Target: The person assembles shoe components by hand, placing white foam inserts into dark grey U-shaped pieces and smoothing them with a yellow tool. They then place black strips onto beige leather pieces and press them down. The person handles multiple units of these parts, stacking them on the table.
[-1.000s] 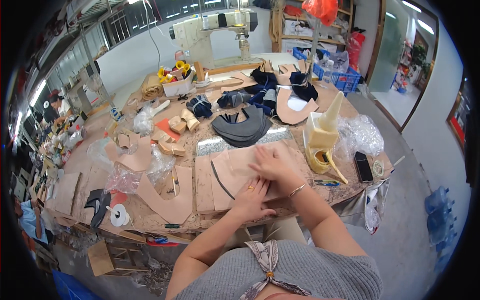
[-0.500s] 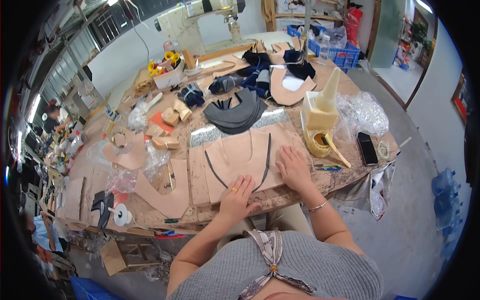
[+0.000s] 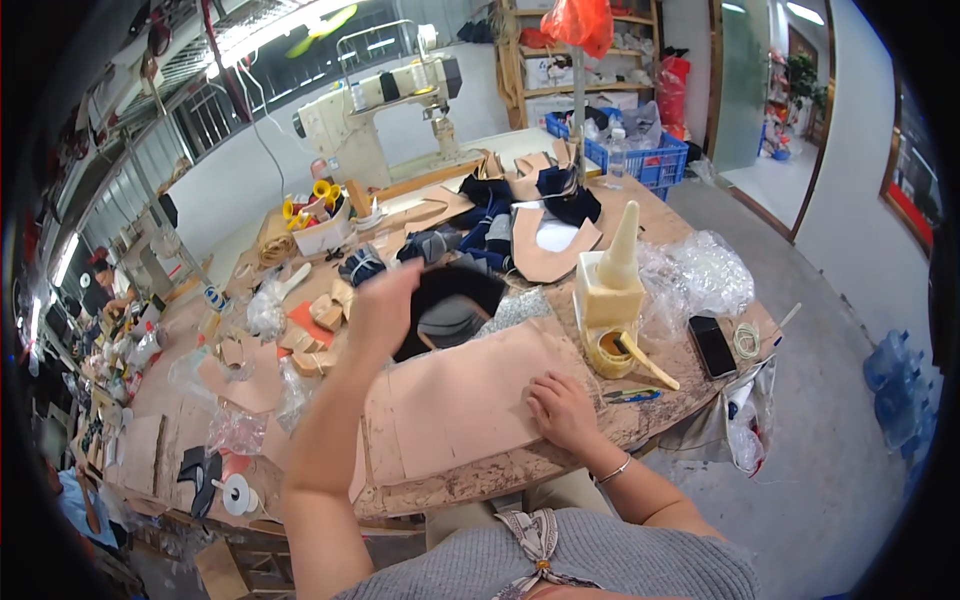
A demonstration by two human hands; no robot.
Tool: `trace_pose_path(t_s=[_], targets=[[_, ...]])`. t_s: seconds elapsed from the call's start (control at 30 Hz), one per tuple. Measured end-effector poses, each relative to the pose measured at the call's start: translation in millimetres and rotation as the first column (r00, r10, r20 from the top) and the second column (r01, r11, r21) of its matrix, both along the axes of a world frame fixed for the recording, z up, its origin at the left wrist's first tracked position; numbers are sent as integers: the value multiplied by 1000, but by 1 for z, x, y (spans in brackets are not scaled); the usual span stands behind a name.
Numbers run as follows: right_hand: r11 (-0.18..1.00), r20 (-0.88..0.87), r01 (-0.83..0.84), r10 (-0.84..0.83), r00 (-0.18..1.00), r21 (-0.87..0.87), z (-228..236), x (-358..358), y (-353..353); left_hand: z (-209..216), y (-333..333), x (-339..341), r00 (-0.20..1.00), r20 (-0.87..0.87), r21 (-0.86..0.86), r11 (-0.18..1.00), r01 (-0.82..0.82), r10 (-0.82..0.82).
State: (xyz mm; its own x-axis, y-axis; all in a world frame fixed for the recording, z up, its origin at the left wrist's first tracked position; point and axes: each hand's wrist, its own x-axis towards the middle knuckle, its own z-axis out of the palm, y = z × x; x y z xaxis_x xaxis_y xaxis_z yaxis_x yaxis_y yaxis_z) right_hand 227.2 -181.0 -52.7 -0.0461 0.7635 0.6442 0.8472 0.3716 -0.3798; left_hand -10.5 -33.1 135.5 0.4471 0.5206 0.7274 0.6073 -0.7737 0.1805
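In my raised left hand (image 3: 383,308), blurred by motion, is a U-shaped piece (image 3: 482,284) with its black side showing. It hangs above a stack of grey curved pieces (image 3: 452,322), partly seen through its opening. My right hand (image 3: 562,410) rests on the right part of a flat tan sheet (image 3: 455,405) at the table's front, its fingers slightly bent and holding nothing. Right of the sheet stands a yellowed glue pot (image 3: 606,352) with a brush (image 3: 650,364) across it. Pens (image 3: 633,396) lie just beyond my right hand.
Behind are a tan-and-white U-shaped piece (image 3: 553,243), dark cloth bundles (image 3: 430,246) and a sewing machine (image 3: 375,105). At the right lie a phone (image 3: 712,345) and clear plastic bags (image 3: 700,280). A white spool (image 3: 238,494) sits by the left front edge.
My left hand has lifted the U-shaped piece off the tan sheet, away from me, and turned its black side up. My right hand stays on the sheet, its fingers more bent. The view has tilted up.
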Motion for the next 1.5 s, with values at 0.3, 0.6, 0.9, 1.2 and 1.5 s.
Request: trace_pose_path(t_s=[0.3,0.6,0.9,1.2,1.5], targets=[[999,-68,8,-11,998,-35,-1,-3,1,39,142,151,988,126,428,903,24,-86],[998,-83,-25,21,996,-50,3,0,1,-163,99,171,929,-351,-176,983,53,-112],[1000,-75,-7,6,997,-21,3,-5,1,-172,104,29,973,-148,-520,823,-227,175],[1000,-74,0,0,997,0,-1,-3,1,-185,125,23,979,58,-578,806,-127,196],[1000,-67,5,-4,998,5,-1,-8,2,-150,109,1,728,481,-335,870,-361,488]])
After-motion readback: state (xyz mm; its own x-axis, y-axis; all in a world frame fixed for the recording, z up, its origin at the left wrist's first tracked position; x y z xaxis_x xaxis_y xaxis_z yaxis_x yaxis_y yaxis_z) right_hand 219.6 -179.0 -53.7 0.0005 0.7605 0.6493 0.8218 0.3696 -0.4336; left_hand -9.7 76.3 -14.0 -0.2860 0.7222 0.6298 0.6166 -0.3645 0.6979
